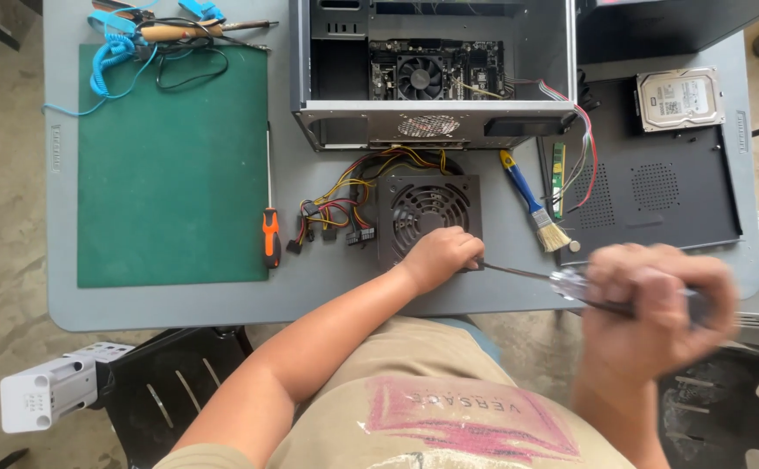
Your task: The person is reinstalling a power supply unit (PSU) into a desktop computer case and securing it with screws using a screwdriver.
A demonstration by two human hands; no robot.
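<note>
The power supply [429,217] is steadied on the grey surface [327,287] before the open computer case [432,117] by the closed left hand [440,258], while a screwdriver [527,275], fist-clasped in the blurred right hand [657,308], is angled at its edge.

A grey rectangular bench [67,295] carries a green cutting mat [171,165] toward its left edge and an open grey metal computer case [432,122] at its far edge. A black power supply with fan grille [423,208] sits near the front edge, a black perforated side panel [657,191] toward the right edge.
</note>
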